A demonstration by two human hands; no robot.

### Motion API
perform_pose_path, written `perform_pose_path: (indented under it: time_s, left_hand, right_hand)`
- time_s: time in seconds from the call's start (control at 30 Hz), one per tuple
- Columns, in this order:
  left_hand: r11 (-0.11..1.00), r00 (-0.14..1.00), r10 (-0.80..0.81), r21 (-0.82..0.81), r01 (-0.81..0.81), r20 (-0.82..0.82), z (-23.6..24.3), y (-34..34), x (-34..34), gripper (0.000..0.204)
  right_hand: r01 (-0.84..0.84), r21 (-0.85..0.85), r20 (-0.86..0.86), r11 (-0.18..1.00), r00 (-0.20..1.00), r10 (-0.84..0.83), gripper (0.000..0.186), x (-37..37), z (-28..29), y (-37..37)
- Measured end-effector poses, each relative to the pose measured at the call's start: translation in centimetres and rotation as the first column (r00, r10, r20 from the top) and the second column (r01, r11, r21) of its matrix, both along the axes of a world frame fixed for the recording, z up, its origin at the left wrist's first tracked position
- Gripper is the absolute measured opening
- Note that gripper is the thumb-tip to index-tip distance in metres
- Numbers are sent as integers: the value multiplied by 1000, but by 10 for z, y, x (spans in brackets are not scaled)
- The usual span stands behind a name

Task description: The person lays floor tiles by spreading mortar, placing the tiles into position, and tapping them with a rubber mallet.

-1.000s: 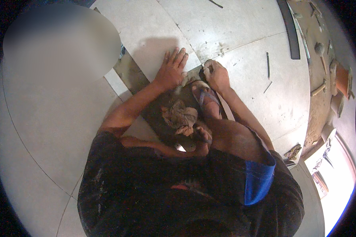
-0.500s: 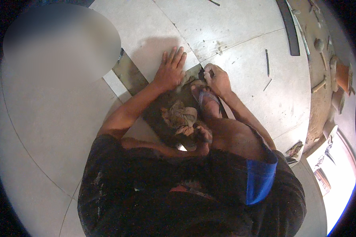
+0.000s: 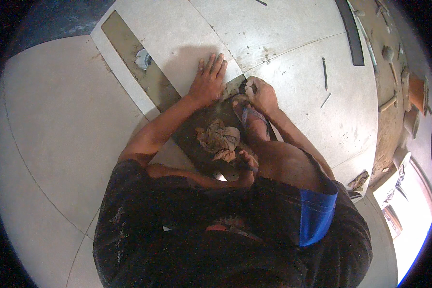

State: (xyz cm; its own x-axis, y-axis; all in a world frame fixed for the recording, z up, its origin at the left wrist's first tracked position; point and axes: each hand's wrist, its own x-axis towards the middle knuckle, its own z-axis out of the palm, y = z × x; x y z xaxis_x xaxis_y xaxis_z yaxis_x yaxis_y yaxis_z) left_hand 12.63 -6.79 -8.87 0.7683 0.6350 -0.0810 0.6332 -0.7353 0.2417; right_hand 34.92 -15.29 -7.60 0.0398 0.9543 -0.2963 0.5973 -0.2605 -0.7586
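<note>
My left hand (image 3: 207, 80) lies open with fingers stretched on a pale tile (image 3: 175, 33), beside a bare strip of mortar (image 3: 163, 81). My right hand (image 3: 261, 94) has its fingers curled at the tile's edge, on something dark I cannot make out. My sandalled foot (image 3: 252, 122) is just below it. Between my legs lies a crumpled brown cloth or paper (image 3: 220, 139) in a dark, untiled patch (image 3: 192, 149). A small pale grey rounded object (image 3: 143, 59) sits on the mortar strip.
Thin dark and pale sticks (image 3: 325, 74) lie on the tiles at right, with a long dark strip (image 3: 350, 33) farther up. Mallets or similar tools (image 3: 388, 103) and an orange block (image 3: 416, 96) lie along the dirty right edge. A dark floor area (image 3: 57, 19) is upper left.
My hands have shifted slightly upward in the picture, keeping the same postures. The upper left, blurred out earlier, now shows the mortar strip, narrow tile and grey object.
</note>
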Motion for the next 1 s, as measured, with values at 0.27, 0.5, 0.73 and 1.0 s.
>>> perform_pose_path:
  time_s: [0.27, 0.5, 0.73, 1.0]
  left_hand:
    - [1000, 999, 6, -8, -5, 34, -3, 1, -2, 75]
    - [999, 998, -21, -31, 22, 57, -6, 12, 9, 79]
    - [999, 999, -38, -4, 38, 17, -8, 14, 7, 77]
    - [998, 999, -32, -62, 31, -9, 1, 16, 11, 80]
  right_hand:
    - [12, 50, 30, 999, 999, -14, 18, 2, -2, -2]
    - [-27, 24, 94, 999, 995, 24, 20, 2, 6, 4]
    - [112, 14, 63, 994, 992, -112, 22, 31, 4, 15]
    - [71, 70, 152, 995, 985, -81, 20, 22, 16, 34]
